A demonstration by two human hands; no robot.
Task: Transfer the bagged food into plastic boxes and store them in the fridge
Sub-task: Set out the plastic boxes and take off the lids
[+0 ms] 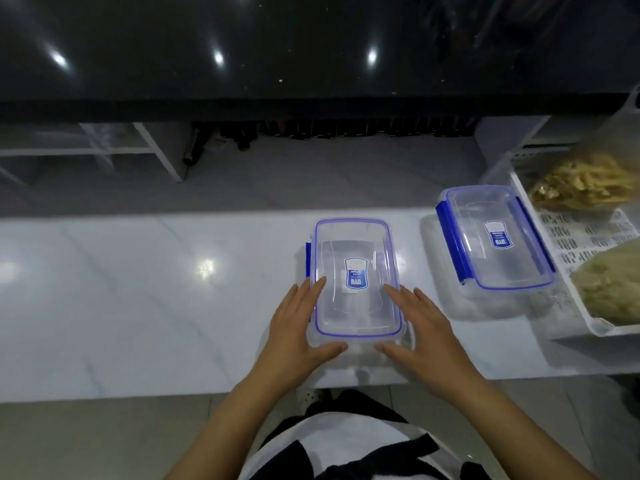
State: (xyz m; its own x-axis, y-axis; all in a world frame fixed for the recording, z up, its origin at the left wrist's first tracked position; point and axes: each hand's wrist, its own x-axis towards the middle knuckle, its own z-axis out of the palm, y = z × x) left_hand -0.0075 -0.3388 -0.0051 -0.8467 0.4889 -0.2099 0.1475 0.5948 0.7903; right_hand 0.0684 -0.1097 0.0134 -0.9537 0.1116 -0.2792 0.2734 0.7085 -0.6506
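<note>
A clear plastic box [353, 258] with a blue-rimmed lid and a blue label stands on the white counter near its front edge. My left hand [298, 327] lies against the box's left side with straight fingers and the thumb along the near end. My right hand [419, 327] does the same on the right side. A second, same kind of box [491, 237], lid on and blue clips down, stands to the right. In a white perforated tray [588, 237] at the far right lie a bag of yellowish food [585, 181] and a bag of pale greenish food [613, 285].
The white counter [138, 289] stretches left of the boxes. Beyond its far edge a lower shelf holds dark bottles [311, 131] under a black glossy counter [277, 46]. White frame racks [138, 150] stand at the back left.
</note>
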